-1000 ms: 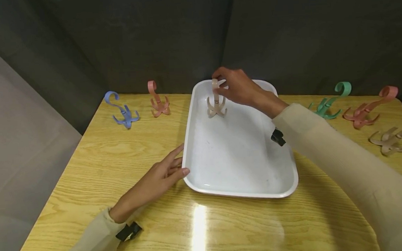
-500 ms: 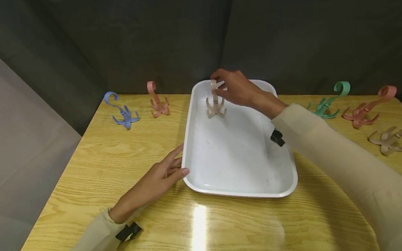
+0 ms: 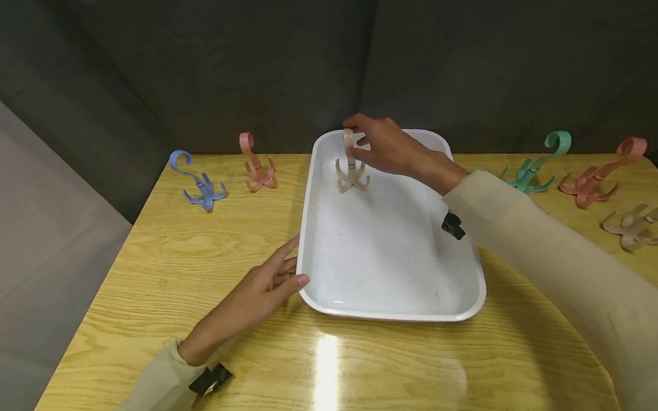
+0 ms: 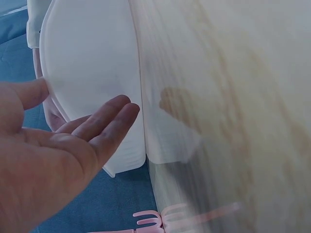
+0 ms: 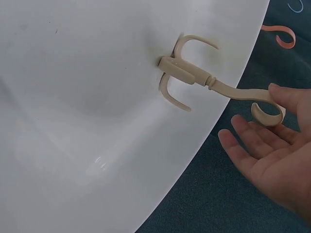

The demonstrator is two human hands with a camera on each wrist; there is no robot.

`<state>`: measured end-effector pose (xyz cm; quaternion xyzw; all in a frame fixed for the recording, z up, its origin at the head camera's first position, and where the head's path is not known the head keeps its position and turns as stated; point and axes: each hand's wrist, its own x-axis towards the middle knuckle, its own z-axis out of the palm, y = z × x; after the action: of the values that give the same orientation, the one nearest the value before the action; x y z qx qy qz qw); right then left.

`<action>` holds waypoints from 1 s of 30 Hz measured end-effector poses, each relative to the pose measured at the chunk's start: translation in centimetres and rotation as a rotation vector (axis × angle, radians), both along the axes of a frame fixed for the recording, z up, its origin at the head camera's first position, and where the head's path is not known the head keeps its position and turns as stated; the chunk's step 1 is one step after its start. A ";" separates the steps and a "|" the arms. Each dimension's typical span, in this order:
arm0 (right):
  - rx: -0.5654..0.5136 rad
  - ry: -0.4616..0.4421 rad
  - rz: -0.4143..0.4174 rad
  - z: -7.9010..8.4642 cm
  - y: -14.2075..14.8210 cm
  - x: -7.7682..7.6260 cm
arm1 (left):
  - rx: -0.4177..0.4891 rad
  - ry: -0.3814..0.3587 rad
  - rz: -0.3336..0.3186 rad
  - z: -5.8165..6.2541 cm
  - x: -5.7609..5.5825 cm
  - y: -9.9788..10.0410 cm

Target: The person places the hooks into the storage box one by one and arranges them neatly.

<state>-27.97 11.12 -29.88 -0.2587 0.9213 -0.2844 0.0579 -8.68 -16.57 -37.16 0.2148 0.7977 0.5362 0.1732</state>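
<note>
A beige multi-prong hook (image 3: 352,177) stands upright in the back left part of a white tray (image 3: 390,258), its prongs down against the tray's floor. My right hand (image 3: 389,145) pinches its curled top between thumb and fingers. In the right wrist view the thumb lies on the curl of the beige hook (image 5: 187,72), while other fingers of the right hand (image 5: 277,150) are spread loosely. My left hand (image 3: 255,296) touches the tray's left side, thumb at the rim. Seen from the left wrist, that hand's fingers (image 4: 109,121) extend nearly straight along the tray's outer wall.
On the wooden table (image 3: 185,273), a blue hook (image 3: 206,194) and a pink hook (image 3: 260,173) stand left of the tray. To the right are a green hook (image 3: 527,177), a red hook (image 3: 588,186) and beige hooks (image 3: 634,229). A dark curtain (image 3: 273,63) hangs behind.
</note>
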 end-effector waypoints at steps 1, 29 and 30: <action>0.001 0.000 0.000 0.0 0.0 0.0 | -0.001 0.001 -0.001 0.0 0.0 0.0; 0.091 -0.002 -0.004 2.0 1.4 1.5 | -0.015 0.009 -0.014 -0.1 0.0 -0.3; 0.092 -0.001 0.000 2.1 1.5 1.6 | -0.015 0.007 -0.013 0.0 0.0 -0.3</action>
<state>-26.33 12.60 -27.76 -0.2555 0.9334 -0.2418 0.0701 -8.70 -16.86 -37.20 0.2206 0.8009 0.5283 0.1754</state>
